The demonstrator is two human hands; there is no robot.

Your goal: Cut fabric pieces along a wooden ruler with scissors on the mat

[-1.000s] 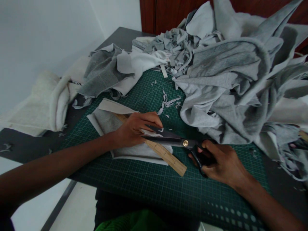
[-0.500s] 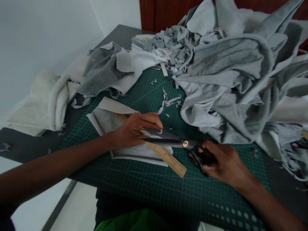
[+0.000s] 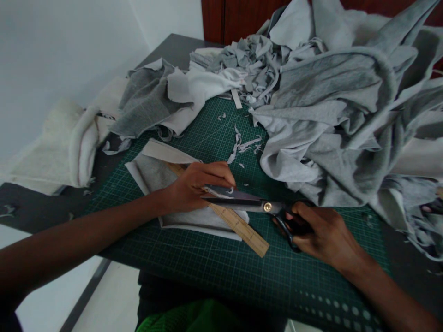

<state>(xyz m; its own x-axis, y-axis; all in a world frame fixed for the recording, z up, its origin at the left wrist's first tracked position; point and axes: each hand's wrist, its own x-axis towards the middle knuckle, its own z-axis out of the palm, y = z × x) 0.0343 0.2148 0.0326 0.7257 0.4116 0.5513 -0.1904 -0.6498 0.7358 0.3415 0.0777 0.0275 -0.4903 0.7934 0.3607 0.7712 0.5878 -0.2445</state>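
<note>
At the near edge, green cloth [image 3: 194, 317] shows below a dark table bearing a gridded green cutting mat [image 3: 207, 265]. Above the mat at right, the right hand [image 3: 323, 235] is closed around the black handles of a pair of scissors [image 3: 267, 207], whose blades point left and stand slightly parted. Just left of the handles, a wooden ruler [image 3: 244, 229] lies aslant across a flat piece of grey cloth [image 3: 194, 219], its middle hidden by the left hand [image 3: 188, 186]. That hand has its fingers bent and pinches a pale strip of cloth [image 3: 221, 194], which lies between the blades. Beyond the hands, thin off-cuts [image 3: 243, 146] are scattered on the mat. To the right spreads a large heap of grey cloth [image 3: 328, 101]; to the far left lies cream fleece [image 3: 44, 152], with a grey piece [image 3: 148, 103] beside it. Farther back, a tangle of scraps [image 3: 258, 60] stands before a reddish-brown panel [image 3: 238, 18] and a pale wall [image 3: 69, 50].
</note>
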